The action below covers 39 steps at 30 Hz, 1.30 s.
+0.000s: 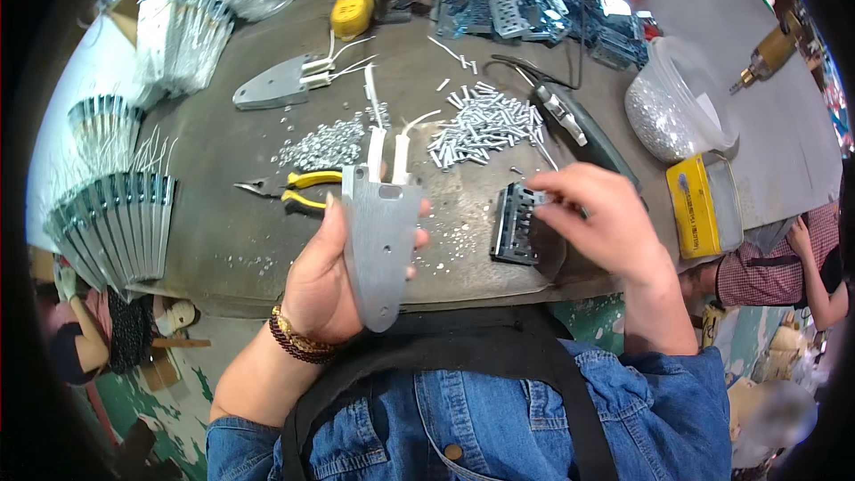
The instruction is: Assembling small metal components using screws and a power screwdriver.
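Note:
My left hand [325, 281] is closed around a flat grey metal plate [385, 249], wide at the top and tapering to a rounded lower end. Two white sleeved terminals [401, 158] with white wires stick up from its top end. Over the table's front part, my right hand [598, 214] pinches at the upper right edge of a dark slotted metal bracket [514, 227]; the fingers partly hide that edge. Yellow-and-black pliers [307, 180] lie just beyond my left hand. Small silvery rivets [490, 125] and a heap of small nuts [325, 144] lie beyond the plate.
A similar plate [272, 86] lies farther back. Finished-looking plates with wires [111, 223] fan out at left. Blue-grey brackets [517, 9] pile up at the back. A black-handled tool [579, 129], clear tub [668, 107], yellow box [699, 205] and drill [770, 53] are at right.

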{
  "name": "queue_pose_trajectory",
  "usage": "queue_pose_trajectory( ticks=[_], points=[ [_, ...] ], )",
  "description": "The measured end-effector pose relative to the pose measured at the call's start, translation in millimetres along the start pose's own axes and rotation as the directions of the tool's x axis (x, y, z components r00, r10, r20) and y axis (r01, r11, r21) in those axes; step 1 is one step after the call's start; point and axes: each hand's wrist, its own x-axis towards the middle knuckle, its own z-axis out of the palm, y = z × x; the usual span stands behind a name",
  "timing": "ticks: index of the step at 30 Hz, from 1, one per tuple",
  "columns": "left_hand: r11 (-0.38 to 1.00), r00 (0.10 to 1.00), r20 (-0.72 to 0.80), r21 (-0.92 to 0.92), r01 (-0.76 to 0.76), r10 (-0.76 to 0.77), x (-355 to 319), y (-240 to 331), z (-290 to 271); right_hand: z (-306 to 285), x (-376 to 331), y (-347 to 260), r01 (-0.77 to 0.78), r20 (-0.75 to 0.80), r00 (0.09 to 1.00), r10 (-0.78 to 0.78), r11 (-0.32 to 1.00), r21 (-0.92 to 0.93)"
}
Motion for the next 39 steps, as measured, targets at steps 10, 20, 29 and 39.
queue_pose_trajectory(
  ticks=[10,20,29,39],
  points=[
    [0.953,0.934,-0.214,0.165,-0.254,0.286,41,11,29,20,1,-8,0.299,-0.127,0.922,-0.365,0.882,-0.364],
    [0.866,0.879,-0.169,0.329,-0.375,0.445,25,7,45,43,7,-29,0.376,-0.227,0.846,-0.482,0.842,-0.386],
    [0.568,0.897,0.146,0.728,-0.383,0.418,18,-14,31,33,33,-42,0.424,-0.389,0.736,-0.555,0.825,-0.375],
    [0.794,0.914,-0.045,0.512,-0.326,0.404,30,-7,4,46,4,-30,0.087,-0.376,0.898,0.226,0.748,0.658]
  ],
)
